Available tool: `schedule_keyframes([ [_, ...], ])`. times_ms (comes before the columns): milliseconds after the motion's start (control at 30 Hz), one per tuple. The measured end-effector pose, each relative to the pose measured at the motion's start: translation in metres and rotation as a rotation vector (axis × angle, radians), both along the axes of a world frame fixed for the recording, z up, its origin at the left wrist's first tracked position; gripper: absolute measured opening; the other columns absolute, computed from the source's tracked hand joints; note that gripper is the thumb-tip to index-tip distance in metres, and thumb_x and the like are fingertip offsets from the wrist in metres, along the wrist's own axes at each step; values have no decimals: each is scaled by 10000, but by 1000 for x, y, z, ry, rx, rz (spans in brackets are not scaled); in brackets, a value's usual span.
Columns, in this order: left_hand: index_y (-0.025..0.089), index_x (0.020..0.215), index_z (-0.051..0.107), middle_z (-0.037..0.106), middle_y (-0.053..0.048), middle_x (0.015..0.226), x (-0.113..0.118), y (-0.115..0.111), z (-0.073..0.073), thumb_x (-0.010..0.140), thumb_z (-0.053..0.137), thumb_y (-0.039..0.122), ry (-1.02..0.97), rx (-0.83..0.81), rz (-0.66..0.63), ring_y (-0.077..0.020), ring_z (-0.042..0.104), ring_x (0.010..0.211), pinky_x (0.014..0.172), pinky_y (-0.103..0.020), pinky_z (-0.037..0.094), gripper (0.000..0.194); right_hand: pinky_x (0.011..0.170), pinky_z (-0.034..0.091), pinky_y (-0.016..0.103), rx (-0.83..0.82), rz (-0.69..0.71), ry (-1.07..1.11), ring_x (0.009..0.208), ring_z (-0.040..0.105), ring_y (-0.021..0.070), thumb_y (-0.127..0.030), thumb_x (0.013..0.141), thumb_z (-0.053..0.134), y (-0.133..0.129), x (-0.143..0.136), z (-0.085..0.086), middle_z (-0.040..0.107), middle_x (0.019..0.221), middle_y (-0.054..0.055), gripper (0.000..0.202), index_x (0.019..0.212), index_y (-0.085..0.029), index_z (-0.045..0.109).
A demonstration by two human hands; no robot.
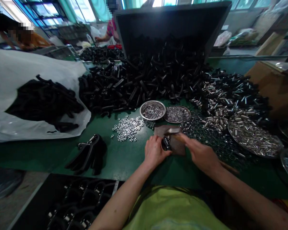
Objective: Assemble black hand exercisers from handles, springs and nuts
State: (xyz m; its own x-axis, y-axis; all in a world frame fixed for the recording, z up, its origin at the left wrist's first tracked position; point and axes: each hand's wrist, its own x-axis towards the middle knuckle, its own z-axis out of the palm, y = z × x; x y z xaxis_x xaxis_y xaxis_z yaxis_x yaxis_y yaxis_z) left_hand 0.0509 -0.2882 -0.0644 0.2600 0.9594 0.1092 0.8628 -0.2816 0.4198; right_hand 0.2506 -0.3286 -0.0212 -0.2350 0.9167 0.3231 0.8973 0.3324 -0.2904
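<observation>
My left hand (156, 149) is closed on a black part (167, 143) with a shiny metal piece in it, pressing it against a flat brownish plate (180, 147). A hammer (173, 130) is gripped in my right hand (204, 155), its head just above the black part; the end of its handle sticks out behind the wrist. Whether the head touches the part I cannot tell, as motion blurs it. Left of my left hand lie scattered small metal nuts (127, 128). Beyond the plate stand a round metal bowl (152, 101) of small rings and a shallow dish (177, 121) of small metal pieces.
A large tipped bin (168, 25) spills a heap of black parts (134, 86) across the back. Springs (217, 111) and a tray of metal pins (256, 135) lie right, near a cardboard box (273, 86). A white sack (33, 64) stands left. Other people are at the back.
</observation>
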Motion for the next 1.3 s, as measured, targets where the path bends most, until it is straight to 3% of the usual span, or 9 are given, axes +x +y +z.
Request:
schedule_keyframes([
  [100,207,1020,573,575,-52,1024,1,0,0,589,760,495,-2,-8,12,-246,504,972,803,-351,410,551,535,452,261,-140,-85,-201,668,642,161,-259,946,346,0,15,-19,692,930,17,438,1373,-329,411],
  [267,198,1006,549,565,-58,1033,2,-1,-2,593,753,511,-2,2,28,-251,500,982,800,-356,406,556,455,295,280,-13,-437,-422,605,560,174,-351,944,372,-1,66,-39,620,794,37,417,1354,-339,449],
  [367,197,1014,543,563,-60,1034,1,0,-2,597,752,509,-3,3,8,-251,501,979,795,-358,408,561,527,333,307,17,-514,-513,683,544,216,-299,930,400,1,83,-44,592,791,80,393,1301,-279,526],
  [467,193,1019,544,562,-64,1040,-3,3,-3,588,756,513,-2,1,-51,-252,505,971,803,-367,413,577,707,410,374,79,-401,-464,930,532,276,-253,907,445,13,68,-42,589,1031,136,370,1257,-236,565],
  [567,192,1010,550,561,-67,1045,-7,7,-3,577,764,506,1,0,-110,-252,509,968,812,-374,417,576,909,384,415,103,-23,-327,1149,437,283,-253,872,525,38,29,-37,512,1243,130,418,1290,-256,527],
  [733,186,993,538,568,-71,1026,-10,10,-2,540,786,486,0,17,-135,-259,524,957,821,-391,425,597,963,369,419,17,392,-225,1231,390,269,-218,788,643,82,-19,-42,563,1213,80,249,1035,-247,650],
  [1100,213,1010,475,567,-35,1002,-4,12,25,601,762,408,-363,34,15,-221,557,935,761,-337,451,536,689,449,307,-336,94,336,786,623,194,-340,824,562,78,-22,-8,679,851,20,133,878,-223,592],
  [1233,194,1043,472,582,-52,1020,13,7,25,645,740,344,-583,-18,186,-219,563,961,802,-348,453,503,745,480,306,-326,-60,738,827,650,183,-358,832,540,61,-44,-7,689,910,24,340,1145,-226,516],
  [1300,180,1082,478,586,-67,1050,18,5,24,684,705,286,-667,-37,141,-208,565,979,838,-345,454,470,817,473,316,-307,-42,792,923,639,186,-354,832,536,55,-50,-9,677,1016,36,412,1224,-237,481],
])
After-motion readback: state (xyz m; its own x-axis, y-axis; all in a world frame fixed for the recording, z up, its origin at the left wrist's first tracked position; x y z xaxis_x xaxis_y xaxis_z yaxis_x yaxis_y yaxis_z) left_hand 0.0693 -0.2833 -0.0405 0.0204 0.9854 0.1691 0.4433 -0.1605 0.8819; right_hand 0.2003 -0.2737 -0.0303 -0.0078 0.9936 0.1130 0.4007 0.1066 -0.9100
